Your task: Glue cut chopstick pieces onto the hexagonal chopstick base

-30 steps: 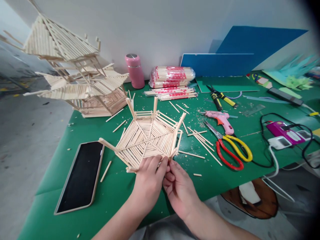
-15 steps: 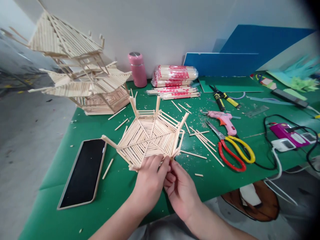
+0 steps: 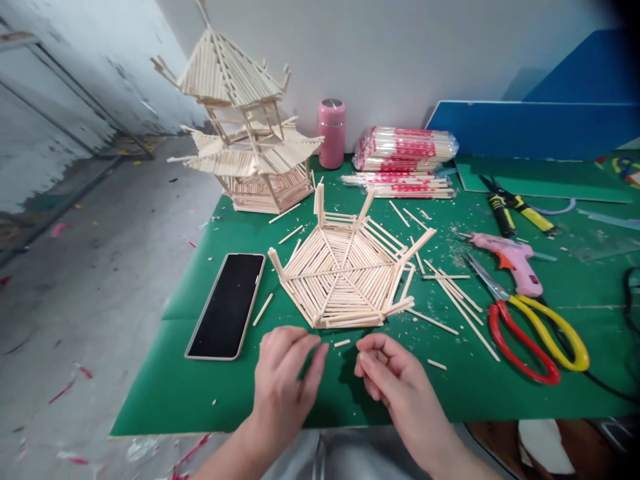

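A hexagonal panel of glued wooden sticks (image 3: 347, 275) lies flat on the green mat (image 3: 210, 390). Both hands hover just in front of its near edge, touching nothing. My left hand (image 3: 283, 380) has its fingers stretched out and apart, empty. My right hand (image 3: 395, 377) has its fingers loosely curled, with nothing seen in them. A short stick piece (image 3: 342, 343) lies on the mat between the two hands and the panel.
A tall stick pagoda model (image 3: 250, 143) stands at the back left, a pink flask (image 3: 331, 133) and packs of chopsticks (image 3: 403, 150) behind. A phone (image 3: 227, 305) lies left. Glue gun (image 3: 510, 257), red-yellow scissors (image 3: 533, 327), pliers (image 3: 515, 208) and loose sticks (image 3: 450, 293) lie right.
Both hands have let go of the stick panel's near edge and drawn back toward me. The panel now rests flat on the mat. The camera view swung left.
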`<action>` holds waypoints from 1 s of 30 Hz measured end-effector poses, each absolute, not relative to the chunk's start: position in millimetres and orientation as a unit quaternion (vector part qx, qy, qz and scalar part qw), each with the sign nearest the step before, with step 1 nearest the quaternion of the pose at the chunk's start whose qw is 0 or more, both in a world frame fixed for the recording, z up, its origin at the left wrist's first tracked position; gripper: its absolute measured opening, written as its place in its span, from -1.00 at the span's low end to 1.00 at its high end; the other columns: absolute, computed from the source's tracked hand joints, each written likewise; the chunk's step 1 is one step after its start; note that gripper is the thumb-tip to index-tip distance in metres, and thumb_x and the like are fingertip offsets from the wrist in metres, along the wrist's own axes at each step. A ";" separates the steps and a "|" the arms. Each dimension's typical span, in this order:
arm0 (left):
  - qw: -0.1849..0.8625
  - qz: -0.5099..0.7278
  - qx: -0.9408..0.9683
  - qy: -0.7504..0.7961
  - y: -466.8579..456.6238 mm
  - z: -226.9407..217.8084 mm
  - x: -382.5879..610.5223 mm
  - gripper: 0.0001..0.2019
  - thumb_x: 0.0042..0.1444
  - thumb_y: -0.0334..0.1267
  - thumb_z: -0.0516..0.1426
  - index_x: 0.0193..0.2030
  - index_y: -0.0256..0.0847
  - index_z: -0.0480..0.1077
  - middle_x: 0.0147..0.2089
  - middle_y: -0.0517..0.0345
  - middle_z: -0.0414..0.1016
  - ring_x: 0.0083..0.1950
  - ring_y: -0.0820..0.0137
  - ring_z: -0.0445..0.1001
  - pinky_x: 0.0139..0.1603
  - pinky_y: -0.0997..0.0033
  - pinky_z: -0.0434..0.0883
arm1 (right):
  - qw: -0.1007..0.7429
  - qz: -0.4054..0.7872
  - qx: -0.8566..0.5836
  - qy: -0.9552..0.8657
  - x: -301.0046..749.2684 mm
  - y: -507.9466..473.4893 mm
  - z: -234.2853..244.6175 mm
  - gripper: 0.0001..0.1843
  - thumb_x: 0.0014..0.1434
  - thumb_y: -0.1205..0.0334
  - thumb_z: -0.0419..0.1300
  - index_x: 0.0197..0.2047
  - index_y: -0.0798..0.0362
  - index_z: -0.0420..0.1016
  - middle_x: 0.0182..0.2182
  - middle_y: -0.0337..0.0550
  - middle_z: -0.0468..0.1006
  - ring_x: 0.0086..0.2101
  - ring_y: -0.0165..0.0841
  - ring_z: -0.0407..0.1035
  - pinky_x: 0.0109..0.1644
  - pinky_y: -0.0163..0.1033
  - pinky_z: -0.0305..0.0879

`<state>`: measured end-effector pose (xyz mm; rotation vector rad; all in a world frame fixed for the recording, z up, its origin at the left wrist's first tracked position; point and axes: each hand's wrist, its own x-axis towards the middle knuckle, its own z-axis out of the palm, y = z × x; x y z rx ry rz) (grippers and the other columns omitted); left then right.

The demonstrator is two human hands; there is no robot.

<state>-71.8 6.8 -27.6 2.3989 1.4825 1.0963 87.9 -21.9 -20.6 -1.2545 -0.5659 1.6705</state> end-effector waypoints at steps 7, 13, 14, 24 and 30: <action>0.187 0.326 0.749 0.546 31.0 -29.7 -72.8 -0.80 -0.01 -0.38 0.11 -0.18 -0.28 0.31 -0.17 -0.03 0.33 -0.12 0.28 0.38 -0.13 0.28 0.37 | 0.430 0.415 -0.540 -0.593 104.8 -22.6 -8.2 -0.88 0.11 0.31 0.09 -0.23 -0.01 0.34 -0.45 -0.27 0.44 -0.47 -0.50 0.33 -0.42 -0.46 0.28; 0.250 0.338 0.751 0.509 39.0 -27.8 -73.0 -0.94 0.03 -0.41 0.06 -0.39 -0.22 0.33 -0.30 0.10 0.38 -0.25 0.38 0.42 -0.21 0.40 0.37 | 0.420 0.244 -0.598 -0.637 155.2 -29.3 -7.0 -0.88 0.09 0.34 0.11 -0.26 -0.03 0.37 -0.46 -0.28 0.48 -0.49 -0.48 0.38 -0.42 -0.45 0.31; 0.256 0.336 0.754 0.503 39.8 -29.3 -74.5 -0.94 0.03 -0.41 0.07 -0.40 -0.20 0.33 -0.31 0.13 0.39 -0.26 0.39 0.43 -0.22 0.42 0.37 | 0.421 0.222 -0.627 -0.617 168.0 -30.1 -8.4 -0.89 0.09 0.31 0.11 -0.26 -0.02 0.37 -0.45 -0.27 0.49 -0.48 -0.46 0.40 -0.41 -0.43 0.32; 0.244 0.319 0.780 0.481 48.9 -33.1 -74.7 -0.97 -0.01 -0.36 0.07 -0.39 -0.18 0.32 -0.34 0.18 0.42 -0.28 0.40 0.43 -0.25 0.50 0.35 | 0.312 -0.005 -0.813 -0.491 295.7 -5.1 -15.5 -0.74 0.07 0.08 0.08 -0.22 0.04 0.38 -0.36 -0.12 0.48 -0.41 -0.33 0.36 -0.32 -0.23 0.28; 0.257 0.280 0.783 0.493 54.0 -24.8 -66.8 -0.93 -0.05 -0.41 0.00 -0.47 -0.18 0.23 -0.43 0.20 0.34 -0.38 0.40 0.37 -0.37 0.47 0.32 | 0.201 0.049 -0.831 -0.516 323.1 8.1 -17.5 -0.81 0.00 0.10 0.13 -0.34 0.01 0.40 -0.41 -0.13 0.50 -0.42 -0.31 0.37 -0.31 -0.21 0.23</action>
